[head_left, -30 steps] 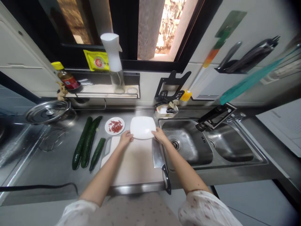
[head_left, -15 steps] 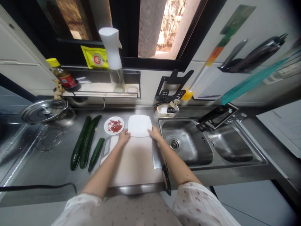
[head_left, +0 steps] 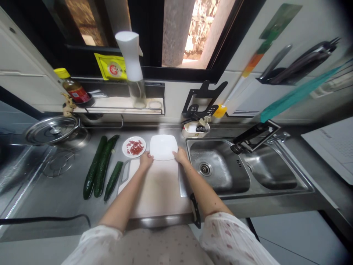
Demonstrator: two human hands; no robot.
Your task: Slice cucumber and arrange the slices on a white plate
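Observation:
A white square plate [head_left: 163, 146] is at the far edge of the pale cutting board [head_left: 157, 191]. My left hand [head_left: 146, 160] grips its near left corner, and my right hand [head_left: 181, 156] grips the near right corner. Just left of the plate lies a small round dish [head_left: 125, 149] bearing chopped red pieces [head_left: 135, 147]. Farther left on the steel counter are two long cucumbers [head_left: 94, 167] [head_left: 104, 167] and a shorter cucumber piece [head_left: 113, 182]. Beside the board's right edge rests a kitchen knife [head_left: 195, 210], its blade partly hidden by my right arm.
To the right is a double steel sink [head_left: 220, 169] with a faucet [head_left: 278, 137]. A lidded pot [head_left: 59, 134] and a wire trivet [head_left: 58, 163] stand left. Behind, a shelf [head_left: 116, 104] holds a sauce bottle [head_left: 74, 88] and a spray bottle [head_left: 132, 66]. A black cord [head_left: 46, 219] crosses the front left.
Almost nothing differs. Both hands stay at the plate's near corners, and the plate keeps its place; only the forearms and sleeves have shifted slightly.

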